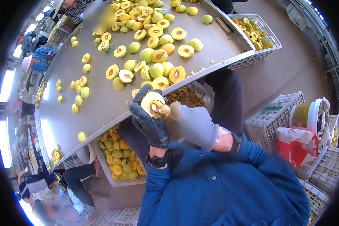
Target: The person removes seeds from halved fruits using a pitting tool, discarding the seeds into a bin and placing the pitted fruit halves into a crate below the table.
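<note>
My left hand [150, 126], in a dark wet glove, cradles a halved yellow peach [148, 100] with its cut face up, over the table's near edge. In a grey glove, my right hand [194, 122] is closed around a short pitting tool [164, 110]. The tool's end meets the brown pit hollow at the peach's centre; most of its length is hidden by my fist. Just beyond my hands, many cut peach halves [177, 74] lie on the metal table [113, 98], several with pits still in them.
Below the table edge, a crate [118, 182] holds peach halves, and a bin [205, 96] holds brown pits or scraps. Another full crate [275, 43] stands at upper right. A white bucket [303, 116], a red bag [295, 147] and stacked crates are at right. Other people sit at left.
</note>
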